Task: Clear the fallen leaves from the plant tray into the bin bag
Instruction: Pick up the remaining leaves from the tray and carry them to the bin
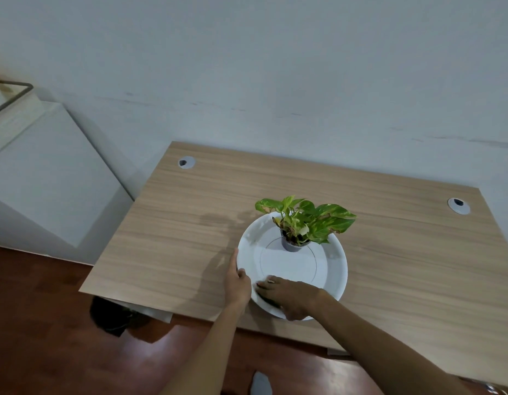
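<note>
**Gathering leaves at the near rim of the tray**

From where I stand, the person's left hand (pixel 238 283) grips the near-left rim of the white plant tray (pixel 336 269), thumb over the lip, fingers curled under, steadying it on the wooden surface (pixel 175 223). The right hand (pixel 289 297) lies palm down inside the tray at its near edge, fingers drawn loosely together over something dark green, probably a fallen leaf (pixel 268 301), though the hand hides most of it and I cannot tell whether it is truly pinched or only covered.

To do this well, the left grip should hold the tray firm so it does not slide toward the surface's edge, which it already sits close to. The right hand would do best to sweep toward the rim and close fully round the leaf before lifting, since a thin leaf on smooth plastic will likely slip.

The tray is round, shallow and glossy white, with a faint circle marked in its floor. A small dark pot (pixel 292 245) stands toward its far side, carrying a plant (pixel 306 219) with green-and-yellow leaves, some browned at the edges. The rest of the tray floor looks bare. A dark bag-like shape (pixel 113 317), likely the bin bag, sits on the floor under the surface's near-left corner.
</note>
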